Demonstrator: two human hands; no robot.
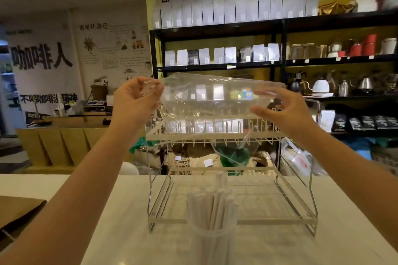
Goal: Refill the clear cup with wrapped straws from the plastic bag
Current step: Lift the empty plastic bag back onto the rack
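On my left, my left hand (137, 98) is raised to about eye level with its fingers curled together, pinching a bunched corner of the plastic bag (215, 101), and I judge the grip is there to keep the thin film stretched rather than sagging. The bag runs sideways from that corner, held high above the surface (120, 217), and through the clear film I can make out no wrapped straws left inside, though glare makes me unsure of the far corners. I take it I am holding the bag up and spread to check that it is empty, or to flatten it before setting it aside. Below it, in the middle, the clear cup (213, 243) stands on the surface just in front of a clear two-tier rack (232, 178), and a full bunch of wrapped straws (213, 206) stands upright in the cup, one poking above the rest; the refill looks nearly or wholly done. On my right, my right hand (284, 112) has its fingers spread partly apart, the thumb forward and the fingertips on the bag's other end, cupping and steadying the film more than clamping it; whether any finger truly nips the plastic I cannot tell.
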